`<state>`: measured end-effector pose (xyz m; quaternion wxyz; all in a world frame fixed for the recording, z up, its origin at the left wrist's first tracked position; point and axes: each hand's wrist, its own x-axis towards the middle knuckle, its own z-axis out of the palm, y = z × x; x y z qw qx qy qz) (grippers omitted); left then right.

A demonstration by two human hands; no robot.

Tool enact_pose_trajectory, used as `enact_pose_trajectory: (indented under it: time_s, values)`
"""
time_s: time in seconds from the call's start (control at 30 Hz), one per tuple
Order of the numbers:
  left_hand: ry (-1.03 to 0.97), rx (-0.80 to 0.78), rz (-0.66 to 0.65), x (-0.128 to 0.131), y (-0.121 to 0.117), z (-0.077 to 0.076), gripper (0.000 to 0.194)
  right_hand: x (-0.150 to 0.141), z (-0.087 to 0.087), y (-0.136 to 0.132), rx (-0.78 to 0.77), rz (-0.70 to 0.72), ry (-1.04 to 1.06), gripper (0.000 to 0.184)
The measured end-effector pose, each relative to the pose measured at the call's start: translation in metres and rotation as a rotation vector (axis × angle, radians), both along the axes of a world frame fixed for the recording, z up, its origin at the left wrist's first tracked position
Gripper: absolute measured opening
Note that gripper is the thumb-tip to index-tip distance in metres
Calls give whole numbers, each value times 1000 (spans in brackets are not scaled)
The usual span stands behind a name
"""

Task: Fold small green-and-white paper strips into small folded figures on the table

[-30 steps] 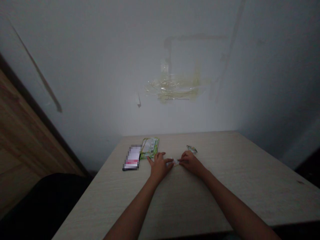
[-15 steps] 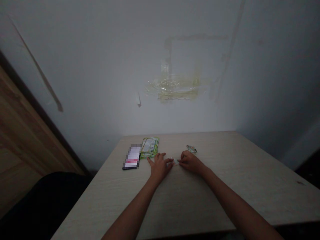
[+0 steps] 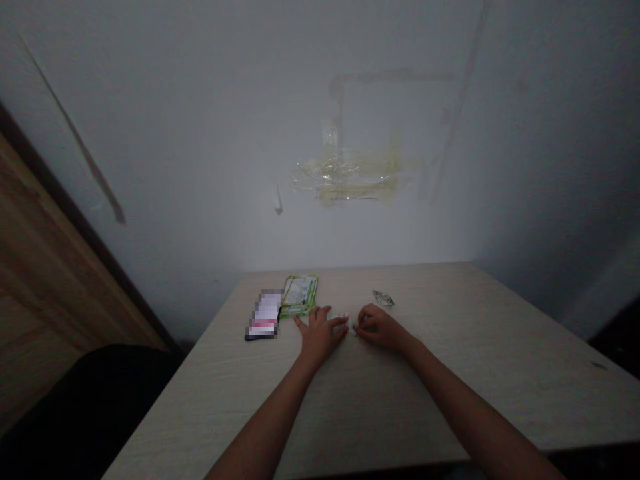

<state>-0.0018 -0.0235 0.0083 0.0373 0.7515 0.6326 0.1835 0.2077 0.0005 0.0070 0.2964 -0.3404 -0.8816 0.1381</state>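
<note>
Between my hands, low over the table, is a small pale printed piece (image 3: pixel 353 329), too small and dim to name. My right hand (image 3: pixel 383 329) pinches its right end between thumb and forefinger. On its other side my left hand (image 3: pixel 319 333) has thumb and forefinger closing on its left end, while the other fingers spread on the table. My left fingers cover part of it. Left of that hand lies a stack of green-and-white printed packets or cards (image 3: pixel 300 291). A small torn-looking green-and-white piece (image 3: pixel 383 297) rests beyond my right hand.
A phone (image 3: pixel 265 315) with a blurred screen lies left of the stack. The pale wooden table (image 3: pixel 450 287) meets a wall (image 3: pixel 175 167) marked with old tape (image 3: pixel 350 180). A dark shape (image 3: pixel 95 400) and wooden panel (image 3: pixel 30 267) stand at the left.
My right hand has shifted slightly down and its end of the small pale piece has dropped a little. My left hand has hardly moved.
</note>
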Motion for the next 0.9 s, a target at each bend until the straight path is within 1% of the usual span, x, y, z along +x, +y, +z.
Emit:
enact_pose_trajectory:
  time_s: [0.3, 0.6, 0.8, 0.9]
  values:
    - [13, 42, -17, -1, 3, -5, 29, 1, -1, -1, -3, 5, -14, 13]
    - [29, 20, -31, -4, 5, -5, 29, -1, -6, 0, 11, -9, 22, 12]
    - [37, 40, -21, -3, 6, -7, 29, 2, -13, 10, -109, 16, 124, 18]
    - [45, 32, -13, -3, 6, -7, 29, 5, -15, 15, -137, -15, 181, 22]
